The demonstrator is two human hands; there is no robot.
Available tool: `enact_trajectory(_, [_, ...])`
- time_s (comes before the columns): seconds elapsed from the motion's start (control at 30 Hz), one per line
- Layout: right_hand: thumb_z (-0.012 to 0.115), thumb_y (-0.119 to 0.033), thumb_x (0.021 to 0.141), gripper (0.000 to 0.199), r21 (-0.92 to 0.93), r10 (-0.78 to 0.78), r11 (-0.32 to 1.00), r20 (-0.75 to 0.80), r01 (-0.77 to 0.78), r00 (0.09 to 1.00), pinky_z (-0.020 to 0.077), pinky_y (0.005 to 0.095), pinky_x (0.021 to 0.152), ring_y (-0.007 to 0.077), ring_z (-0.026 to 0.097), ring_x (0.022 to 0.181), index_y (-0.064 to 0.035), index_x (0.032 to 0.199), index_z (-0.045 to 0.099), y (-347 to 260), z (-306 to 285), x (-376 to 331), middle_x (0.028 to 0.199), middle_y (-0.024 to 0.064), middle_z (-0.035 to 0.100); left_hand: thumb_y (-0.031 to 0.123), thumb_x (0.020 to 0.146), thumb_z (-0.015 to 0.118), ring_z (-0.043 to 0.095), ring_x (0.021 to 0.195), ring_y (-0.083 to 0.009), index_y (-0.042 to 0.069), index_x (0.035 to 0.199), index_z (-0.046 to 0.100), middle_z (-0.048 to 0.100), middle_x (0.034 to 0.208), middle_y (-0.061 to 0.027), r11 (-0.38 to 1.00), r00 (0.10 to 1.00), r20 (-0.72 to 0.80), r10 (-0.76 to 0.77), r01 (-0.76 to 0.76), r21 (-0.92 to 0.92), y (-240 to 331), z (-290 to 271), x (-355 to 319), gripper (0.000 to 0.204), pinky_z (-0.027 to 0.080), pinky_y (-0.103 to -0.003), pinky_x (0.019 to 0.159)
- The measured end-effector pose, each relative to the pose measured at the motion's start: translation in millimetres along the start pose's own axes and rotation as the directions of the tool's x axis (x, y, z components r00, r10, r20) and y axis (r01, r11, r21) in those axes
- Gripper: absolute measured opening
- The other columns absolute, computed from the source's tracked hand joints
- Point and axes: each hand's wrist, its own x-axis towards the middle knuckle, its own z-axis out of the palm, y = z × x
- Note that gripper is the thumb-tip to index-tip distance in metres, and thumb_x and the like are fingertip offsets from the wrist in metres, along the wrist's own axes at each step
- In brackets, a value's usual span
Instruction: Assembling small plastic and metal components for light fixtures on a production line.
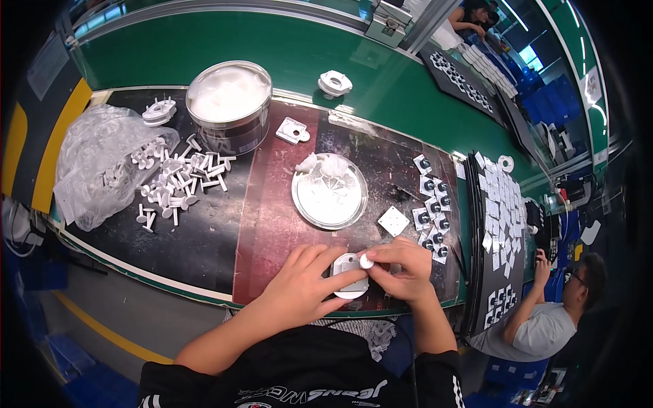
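Nearest my view, at the front edge of the bench, I have the small white moulded plastic housing (350, 275) pinned between both hands. My left hand (303, 285) lies curled over its left side, fingers half closed and steadying it against the dark red work mat (265, 204). My right hand (405, 268) pinches a little white round-headed plastic peg (366, 260) between thumb and forefinger, right on top of the housing. To seat it well, I judge the peg should go in square, with the housing held flat and no twisting. Just beyond sits a shallow round metal dish (330, 194) with white paste smeared in it, and to its right a scatter of small white square parts with black centres (432, 211). Farther left lie a heap of loose white pegs (177, 180), a crumpled clear plastic bag (102, 163) and a round metal tin of white grease (230, 102).
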Motion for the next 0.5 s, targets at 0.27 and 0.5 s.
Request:
enact_trajectory(0.27, [0.078, 0.005, 0.080, 0.023, 0.095, 0.148, 0.985, -0.015, -0.146, 0.989, 0.0516, 0.0281, 0.064, 0.0172, 0.070, 0.070, -0.0005, 0.102, 0.074, -2.1, -1.2, -3.4, 0.094, 0.0145, 0.081, 0.027, 0.080, 0.085, 0.053, 0.126, -0.0373, 0.026, 0.140, 0.064, 0.055, 0.142, -0.0164, 1.000, 1.000, 0.005, -0.001, 0.001, -0.010, 1.5, -1.5, 2.8, 0.064, 0.043, -0.049, 0.106])
enact_trajectory(0.5, [0.076, 0.007, 0.080, 0.023, 0.107, 0.153, 0.983, -0.012, -0.151, 0.988, 0.0539, 0.0282, 0.068, 0.0189, 0.073, 0.077, 0.0024, 0.102, 0.071, 2.6, 2.5, -7.9, 0.095, 0.0168, 0.080, 0.026, 0.079, 0.085, 0.054, 0.126, -0.0371, 0.027, 0.143, 0.062, 0.055, 0.142, -0.0166, 1.000, 1.000, -0.002, 0.000, 0.000, -0.009, 2.8, -2.2, 2.6, 0.068, 0.042, -0.049, 0.107])
